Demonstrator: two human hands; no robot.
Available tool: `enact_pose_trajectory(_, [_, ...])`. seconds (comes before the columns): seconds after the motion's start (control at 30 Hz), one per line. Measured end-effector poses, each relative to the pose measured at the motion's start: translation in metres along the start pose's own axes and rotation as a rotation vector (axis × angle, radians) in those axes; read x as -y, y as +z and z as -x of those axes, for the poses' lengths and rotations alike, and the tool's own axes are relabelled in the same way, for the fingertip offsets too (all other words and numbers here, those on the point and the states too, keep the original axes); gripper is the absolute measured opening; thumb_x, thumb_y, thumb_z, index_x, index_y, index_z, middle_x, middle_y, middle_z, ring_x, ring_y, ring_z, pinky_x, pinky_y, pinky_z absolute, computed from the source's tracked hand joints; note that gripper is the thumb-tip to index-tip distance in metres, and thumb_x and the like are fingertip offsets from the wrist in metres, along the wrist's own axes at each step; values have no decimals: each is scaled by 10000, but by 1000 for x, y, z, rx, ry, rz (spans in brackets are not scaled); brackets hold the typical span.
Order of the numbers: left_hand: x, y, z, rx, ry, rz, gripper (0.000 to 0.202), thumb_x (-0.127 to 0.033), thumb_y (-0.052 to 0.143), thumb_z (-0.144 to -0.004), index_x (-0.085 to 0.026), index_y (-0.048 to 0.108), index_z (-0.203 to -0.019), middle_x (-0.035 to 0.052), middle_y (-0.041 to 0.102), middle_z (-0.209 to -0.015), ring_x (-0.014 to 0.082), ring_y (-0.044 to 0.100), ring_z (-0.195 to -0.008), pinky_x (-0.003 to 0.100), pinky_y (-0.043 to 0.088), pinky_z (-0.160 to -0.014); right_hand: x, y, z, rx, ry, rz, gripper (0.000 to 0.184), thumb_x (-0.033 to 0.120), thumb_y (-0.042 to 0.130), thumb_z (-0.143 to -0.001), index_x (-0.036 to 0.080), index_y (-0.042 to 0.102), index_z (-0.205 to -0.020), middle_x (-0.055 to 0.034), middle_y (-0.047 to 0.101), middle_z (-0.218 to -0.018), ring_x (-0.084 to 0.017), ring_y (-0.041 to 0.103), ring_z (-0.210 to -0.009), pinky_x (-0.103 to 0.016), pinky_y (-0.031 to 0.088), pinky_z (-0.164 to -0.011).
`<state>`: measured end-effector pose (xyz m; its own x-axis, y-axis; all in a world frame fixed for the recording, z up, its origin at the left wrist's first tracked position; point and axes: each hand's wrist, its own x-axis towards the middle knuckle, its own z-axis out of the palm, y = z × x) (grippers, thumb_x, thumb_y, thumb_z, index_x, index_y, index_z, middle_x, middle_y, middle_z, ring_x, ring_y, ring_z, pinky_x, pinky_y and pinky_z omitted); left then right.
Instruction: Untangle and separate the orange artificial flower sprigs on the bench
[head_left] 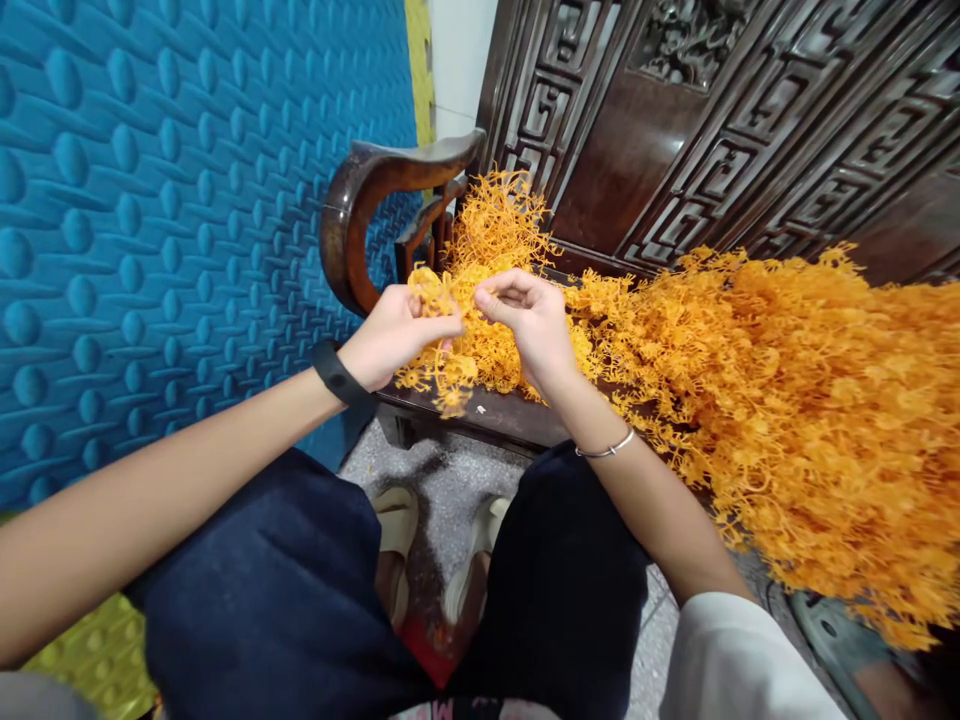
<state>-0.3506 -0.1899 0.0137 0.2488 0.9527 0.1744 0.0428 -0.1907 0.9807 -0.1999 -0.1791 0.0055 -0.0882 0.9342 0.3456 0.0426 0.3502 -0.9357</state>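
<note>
My left hand, with a black band at its wrist, is closed around a curly yellow-orange plastic flower sprig. Thin branches of it poke out above the fingers and dangle below them. Close by on the right, my right hand has thumb and index fingertips pinched together. Whatever lies between those fingertips is too small to make out. Both hands hover over a loose pile of similar orange sprigs on the dark wooden bench seat.
A much larger orange heap spreads along the bench to the right and over its front edge. The carved backrest rises behind. At the left stand a curved armrest and blue textured foam mats. My slippered feet are on the speckled floor.
</note>
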Motion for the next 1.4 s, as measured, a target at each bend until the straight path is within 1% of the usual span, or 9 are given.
enact_pose_trajectory(0.2, [-5, 5, -2, -44, 49, 79, 139, -82, 603, -634, -167, 516, -567, -34, 451, -426, 88, 437, -420, 251, 408, -450, -18, 10, -16, -214, -142, 65, 117, 304, 580, -800, 220, 514, -752, -6, 581, -810, -123, 557, -790, -278, 447, -711])
enact_pose_trajectory(0.3, [0, 1, 5, -28, 15, 101, 124, -98, 600, -650, -175, 523, -591, -44, 439, -385, 91, 421, -381, 252, 379, -427, -32, -28, -45, -452, -208, 112, 140, 332, 522, -838, 225, 484, -755, -6, 558, -778, -117, 524, -756, -271, 421, -675])
enact_pose_trajectory(0.4, [4, -5, 13, 18, -27, 106, 108, -143, 654, -663, -167, 549, -647, -27, 519, -438, 116, 501, -444, 279, 443, -505, -45, -80, -68, -612, -118, 83, 130, 287, 585, -796, 227, 484, -741, 27, 517, -657, -91, 452, -631, -260, 383, -613])
enact_pose_trajectory(0.5, [4, -7, 17, 38, -54, 69, 216, -186, 735, -633, -153, 587, -787, -12, 623, -595, 133, 591, -580, 294, 489, -630, -58, -109, -70, -466, 98, 157, 128, 210, 690, -691, 194, 564, -705, 28, 534, -615, -78, 460, -623, -264, 382, -627])
enact_pose_trajectory(0.63, [1, -8, 18, 158, -56, 61, 430, -160, 750, -640, -166, 569, -1030, -23, 645, -749, 104, 605, -685, 267, 492, -720, -70, -109, -62, -353, 157, 265, 204, 155, 713, -635, 151, 638, -825, -14, 618, -731, -122, 546, -721, -303, 432, -717])
enact_pose_trajectory(0.8, [2, -9, 16, 253, -17, 192, 641, -68, 702, -656, -194, 471, -1240, 35, 628, -997, 90, 617, -701, 271, 510, -727, -57, -90, -52, -136, 52, 389, 266, 258, 715, -654, 156, 674, -896, -84, 668, -1005, -194, 604, -880, -403, 464, -855])
enact_pose_trajectory(1.07, [3, -10, 15, 283, 21, 270, 877, -51, 649, -631, -295, 319, -1405, 87, 539, -1276, 190, 604, -967, 291, 542, -713, 10, -38, -8, 283, -102, 117, 239, 416, 677, -746, 179, 661, -777, 2, 629, -707, -105, 578, -671, -279, 485, -684])
enact_pose_trajectory(1.27, [-3, -9, 17, 326, -110, 230, 776, -45, 592, -610, -220, 413, -1345, 66, 645, -1066, 151, 637, -809, 267, 539, -667, 19, -21, 6, 287, -293, 199, 230, 388, 637, -805, 179, 670, -897, -26, 637, -873, -116, 562, -767, -283, 466, -715])
enact_pose_trajectory(1.4, [0, -6, 16, 386, -152, 129, 448, -70, 604, -626, -139, 590, -1068, 23, 667, -797, 120, 621, -673, 258, 529, -653, 26, -13, 14, 354, -444, 335, 292, 378, 625, -821, 235, 645, -1076, -24, 615, -976, -144, 545, -887, -314, 460, -787])
